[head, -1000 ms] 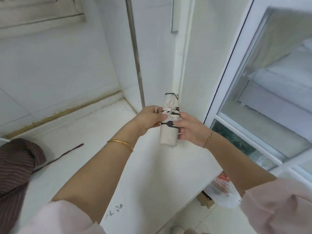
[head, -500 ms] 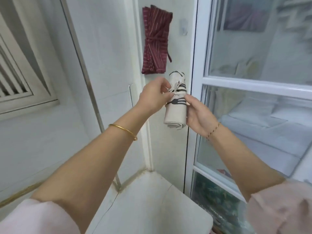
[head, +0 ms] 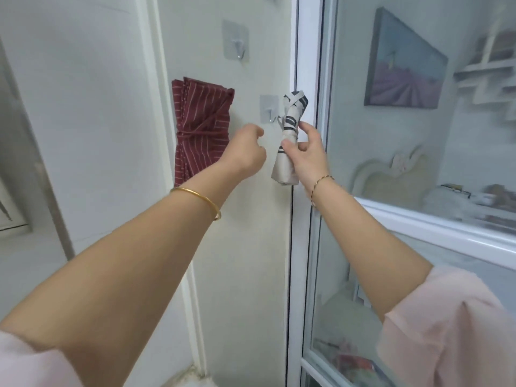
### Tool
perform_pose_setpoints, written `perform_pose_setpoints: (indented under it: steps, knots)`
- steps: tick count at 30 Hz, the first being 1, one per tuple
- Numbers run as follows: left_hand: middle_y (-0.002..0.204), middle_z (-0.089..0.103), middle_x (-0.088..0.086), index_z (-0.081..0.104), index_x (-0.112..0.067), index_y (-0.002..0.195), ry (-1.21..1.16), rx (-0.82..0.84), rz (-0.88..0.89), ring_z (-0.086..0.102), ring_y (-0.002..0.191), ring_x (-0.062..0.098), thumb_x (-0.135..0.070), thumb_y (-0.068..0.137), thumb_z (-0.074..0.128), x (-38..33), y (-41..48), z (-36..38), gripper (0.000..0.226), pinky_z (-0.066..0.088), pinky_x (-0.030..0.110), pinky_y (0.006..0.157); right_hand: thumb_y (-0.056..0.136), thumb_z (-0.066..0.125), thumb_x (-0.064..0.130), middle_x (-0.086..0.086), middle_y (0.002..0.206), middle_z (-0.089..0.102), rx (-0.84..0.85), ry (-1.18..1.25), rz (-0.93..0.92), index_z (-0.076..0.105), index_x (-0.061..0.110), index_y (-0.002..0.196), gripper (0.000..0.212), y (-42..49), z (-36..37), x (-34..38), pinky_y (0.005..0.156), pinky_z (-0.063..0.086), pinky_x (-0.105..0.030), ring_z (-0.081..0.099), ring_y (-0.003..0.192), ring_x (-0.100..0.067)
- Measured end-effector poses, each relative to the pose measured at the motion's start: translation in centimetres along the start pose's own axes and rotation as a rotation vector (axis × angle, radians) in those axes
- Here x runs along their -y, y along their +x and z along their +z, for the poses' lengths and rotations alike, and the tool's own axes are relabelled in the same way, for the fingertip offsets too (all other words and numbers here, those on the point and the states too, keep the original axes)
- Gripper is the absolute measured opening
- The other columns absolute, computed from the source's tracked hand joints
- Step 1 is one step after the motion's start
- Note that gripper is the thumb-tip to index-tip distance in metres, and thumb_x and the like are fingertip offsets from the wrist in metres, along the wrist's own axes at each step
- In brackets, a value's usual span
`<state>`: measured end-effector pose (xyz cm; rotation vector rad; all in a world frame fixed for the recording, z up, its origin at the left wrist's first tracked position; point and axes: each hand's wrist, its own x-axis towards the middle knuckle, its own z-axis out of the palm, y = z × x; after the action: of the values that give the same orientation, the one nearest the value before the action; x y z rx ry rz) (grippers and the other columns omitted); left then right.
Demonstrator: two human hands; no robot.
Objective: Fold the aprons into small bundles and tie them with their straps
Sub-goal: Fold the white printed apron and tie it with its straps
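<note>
The beige bundle point(head: 291, 118), rolled tight and bound round its middle by its own strap, is held upright against the wall point(head: 245, 247), just beside the lower hook point(head: 269, 114) and hard by the white door frame point(head: 304, 65). It is clamped in the grip of the right hand point(head: 308, 155), whose thumb and fingers are wrapped round its lower half. A small loop point(head: 279, 118) of strap is seen between the bundle and the hook; whether it has caught on the hook cannot be told. The left hand point(head: 245, 153) is held just left of the bundle, apart from it, with its fingers curled in and nothing seen in its grip. Further left, a red bundle point(head: 201, 127), striped and tied with a thin strap, is hung flat on the wall below the upper hook point(head: 236, 44), which is bare. Folding and tying of the beige apron are judged done, and the step in hand is taken to be hanging it up. For the next move, the loop would need to be opened and slipped over the hook's tip, probably by the left hand, while the bundle's weight is carried by the right; only once the loop is seated should that grip be eased, lest the bundle drop or the knot be pulled loose.
</note>
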<state>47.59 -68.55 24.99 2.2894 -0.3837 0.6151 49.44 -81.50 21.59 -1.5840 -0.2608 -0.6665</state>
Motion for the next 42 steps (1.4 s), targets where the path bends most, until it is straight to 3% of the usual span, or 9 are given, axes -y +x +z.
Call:
perform_pose_setpoints:
  steps: [5,7,11,24,35,42]
  knots:
    - [0.139,0.041,0.011,0.036,-0.006,0.139,-0.018,0.000,-0.095,0.052,0.120,0.030,-0.002,0.092,0.039,-0.2,3.6,1.0,0.047,0.044,0.034,0.093,0.086,0.058,0.029,-0.008,0.116,0.060,-0.079,-0.184,-0.054,0.037,0.027,0.138,0.056,5.7,1.6,-0.7,0.088,0.047,-0.034,0.058,0.104,-0.026]
    - [0.138,0.043,0.012,0.036,-0.006,0.140,-0.021,-0.010,-0.112,0.053,0.118,0.031,-0.001,0.092,0.039,-0.1,4.6,1.4,0.047,0.044,0.035,0.097,0.087,0.057,0.031,-0.008,0.122,0.056,-0.117,-0.253,-0.081,0.037,0.027,0.139,0.056,7.0,1.8,-1.3,0.086,0.044,-0.031,0.054,0.109,-0.027]
    - [0.137,0.043,0.016,0.038,-0.004,0.137,-0.063,-0.019,-0.121,0.050,0.121,0.031,0.000,0.091,0.041,0.3,6.0,1.9,0.046,0.044,0.042,0.102,0.087,0.057,0.033,-0.007,0.120,0.055,-0.172,-0.354,-0.152,0.039,0.029,0.137,0.053,8.4,2.3,-2.5,0.078,0.038,-0.030,0.049,0.111,-0.029]
    - [0.131,0.044,0.015,0.038,-0.004,0.136,-0.097,-0.020,-0.132,0.051,0.119,0.030,0.001,0.091,0.043,1.3,6.5,2.4,0.045,0.046,0.043,0.098,0.083,0.062,0.028,-0.009,0.115,0.059,-0.220,-0.250,-0.223,0.042,0.022,0.137,0.058,7.9,3.3,-4.9,0.091,0.046,-0.039,0.054,0.107,-0.029]
    - [0.132,0.045,0.016,0.040,-0.003,0.136,-0.116,-0.008,-0.135,0.052,0.118,0.031,0.004,0.090,0.042,1.2,6.4,2.5,0.047,0.048,0.045,0.096,0.085,0.062,0.028,-0.007,0.119,0.055,-0.207,-0.340,-0.252,0.039,0.025,0.140,0.059,7.7,3.1,-5.6,0.092,0.036,-0.030,0.050,0.109,-0.027]
    - [0.131,0.045,0.016,0.031,-0.008,0.145,-0.137,0.000,-0.129,0.051,0.119,0.032,0.006,0.089,0.040,0.4,6.5,2.9,0.059,0.048,0.044,0.097,0.082,0.064,0.028,-0.008,0.118,0.056,-0.209,-0.377,-0.237,0.038,0.024,0.140,0.063,7.2,3.3,-5.7,0.094,0.037,-0.033,0.049,0.108,-0.028]
